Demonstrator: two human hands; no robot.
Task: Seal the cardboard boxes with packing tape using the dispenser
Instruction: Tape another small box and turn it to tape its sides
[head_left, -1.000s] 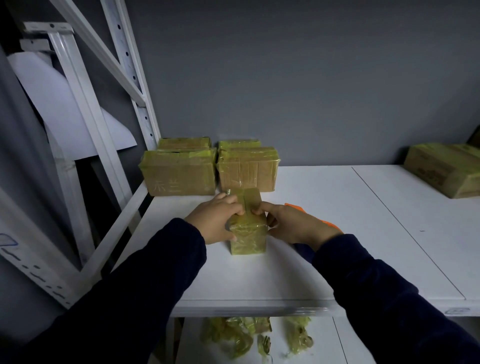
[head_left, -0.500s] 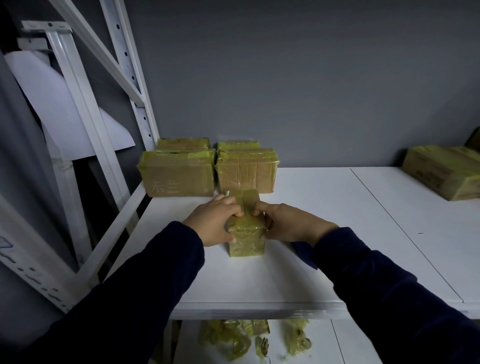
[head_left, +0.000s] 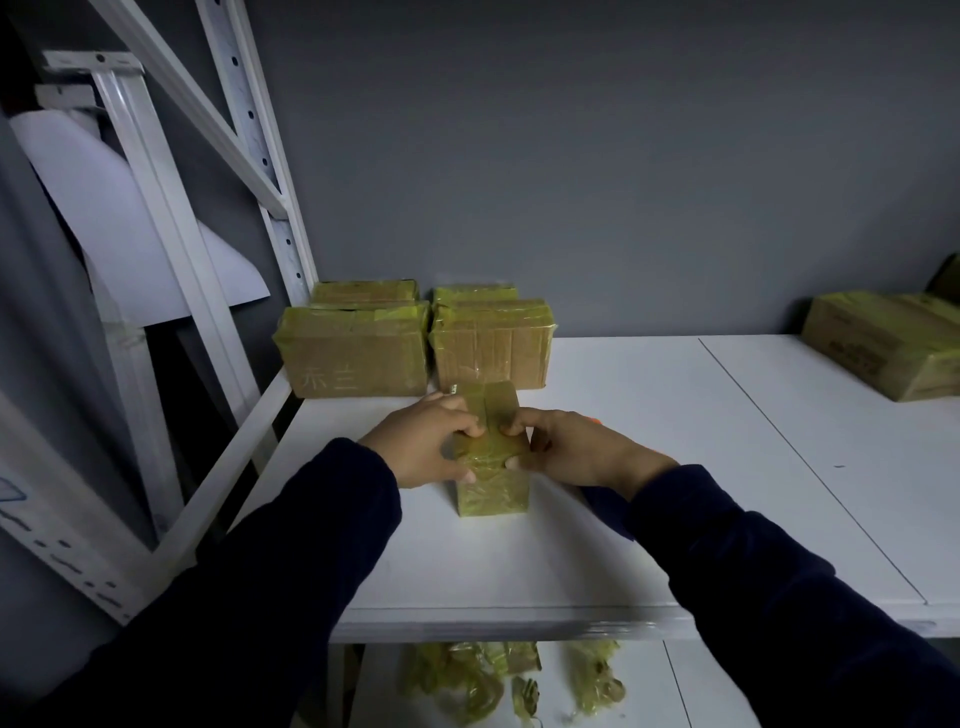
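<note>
I am holding a small tape-wrapped box (head_left: 491, 493) upright in the middle of the frame, its base sitting on the white surface (head_left: 649, 405). My left hand (head_left: 426, 447) is curling round its left side, with fingers on the top and the thumb pressing the near face. My right hand (head_left: 576, 449) is gripping the right side the same way, and the fingertips of both hands are nearly meeting at the seam on top. A sliver of orange (head_left: 596, 421) is showing just behind my right hand; I cannot tell what it is. Two taped boxes (head_left: 358, 353) are standing side by side just above the small one, with more behind them. A larger box (head_left: 883, 343) is lying at the right edge. Scraps of tape (head_left: 467, 680) are lying on the lower shelf (head_left: 717, 691) at the bottom.
</note>
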